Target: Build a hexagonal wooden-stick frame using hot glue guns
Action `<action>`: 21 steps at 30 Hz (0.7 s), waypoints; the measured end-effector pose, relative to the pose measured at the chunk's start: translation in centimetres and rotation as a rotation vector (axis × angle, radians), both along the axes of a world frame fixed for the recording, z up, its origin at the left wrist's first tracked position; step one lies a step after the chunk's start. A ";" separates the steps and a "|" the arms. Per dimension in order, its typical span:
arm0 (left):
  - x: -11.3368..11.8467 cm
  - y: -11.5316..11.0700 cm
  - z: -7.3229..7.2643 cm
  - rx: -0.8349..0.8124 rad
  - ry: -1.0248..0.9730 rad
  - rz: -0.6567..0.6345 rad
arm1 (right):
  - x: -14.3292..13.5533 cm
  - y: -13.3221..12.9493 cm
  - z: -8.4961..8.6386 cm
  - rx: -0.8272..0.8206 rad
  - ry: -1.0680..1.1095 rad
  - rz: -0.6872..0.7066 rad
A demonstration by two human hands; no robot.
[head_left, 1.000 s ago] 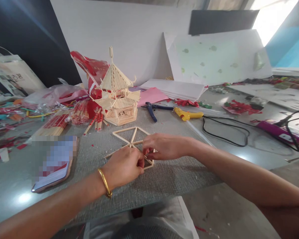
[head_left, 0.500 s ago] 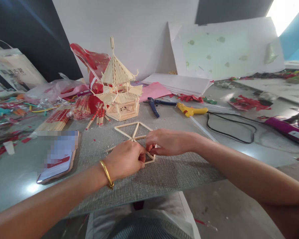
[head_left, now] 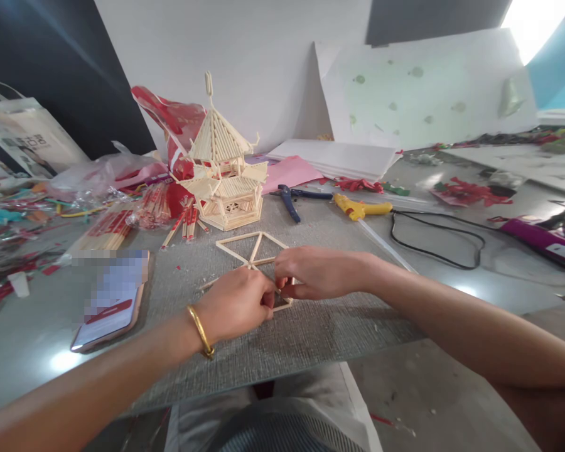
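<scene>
Your left hand (head_left: 238, 302) and right hand (head_left: 319, 273) meet, fingers curled, at the frame's (head_left: 256, 248) four o'clock. Can't tell whether either grasps it.

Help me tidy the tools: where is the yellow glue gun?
In the head view, right of centre, the yellow glue gun lies beside blue pliers, beyond the right hand.

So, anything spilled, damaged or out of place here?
A red strip lies on the floor, as if dropped, and plastic is heaped on the table. The model stands upright with no damage I can see. The left hand and right hand partly hide the frame, so I can't judge it.
</scene>
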State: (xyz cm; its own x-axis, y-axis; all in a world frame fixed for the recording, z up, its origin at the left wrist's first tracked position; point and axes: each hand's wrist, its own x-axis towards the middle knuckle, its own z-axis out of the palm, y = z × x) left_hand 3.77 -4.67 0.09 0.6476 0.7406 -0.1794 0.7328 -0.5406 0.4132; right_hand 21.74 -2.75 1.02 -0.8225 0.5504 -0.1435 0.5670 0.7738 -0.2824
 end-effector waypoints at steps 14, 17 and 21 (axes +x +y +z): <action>-0.2 0.0 -0.3 0.023 -0.007 -0.010 | 0.0 -0.1 0.0 0.032 -0.005 0.021; -0.4 0.0 -0.3 0.024 -0.007 -0.005 | -0.1 -0.1 -0.1 0.028 -0.008 0.009; -0.4 0.1 -0.3 0.036 0.004 -0.011 | -0.1 -0.1 -0.1 0.036 -0.004 0.016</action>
